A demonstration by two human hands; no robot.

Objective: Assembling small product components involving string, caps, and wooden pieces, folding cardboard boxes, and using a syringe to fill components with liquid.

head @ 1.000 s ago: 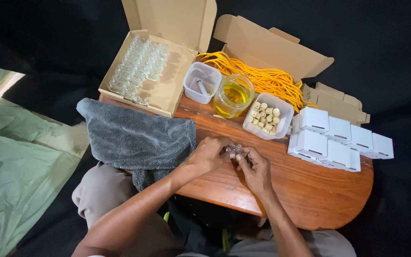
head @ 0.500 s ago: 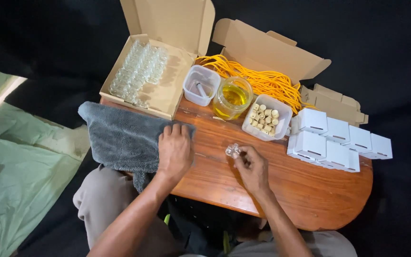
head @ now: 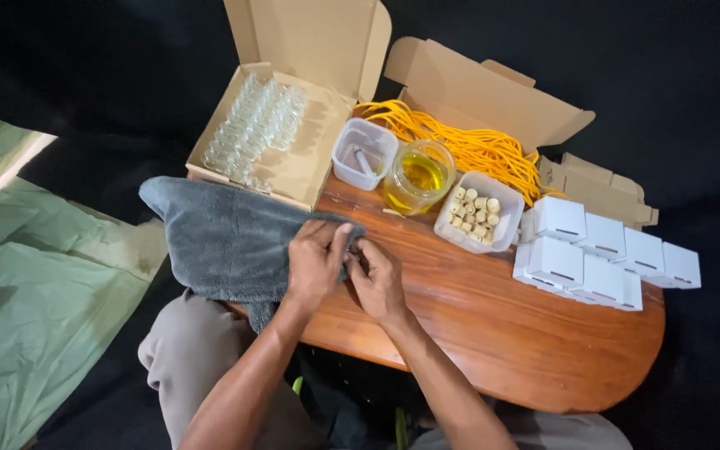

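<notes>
Step in hand, by judgement: wiping small item with grey cloth (head: 227,237) at cloth's right edge, on wooden table (head: 502,333).

Left hand (head: 317,265): fingers bunching cloth edge. Right hand (head: 377,279): fingers curled together against left hand; item between them hidden, grip contents cannot be told.

Next move calls for light pinch, cloth kept around item.

Packages, relative to cloth:
- Behind: open brown carton (head: 293,167), clear glass vials (head: 256,125) in rows.
- Right-behind: clear tub (head: 364,154), jar of yellow liquid (head: 418,177), tub of corks (head: 478,212), yellow cords (head: 468,146).
- Far right: white cube boxes (head: 602,250), grouped, touching.
</notes>
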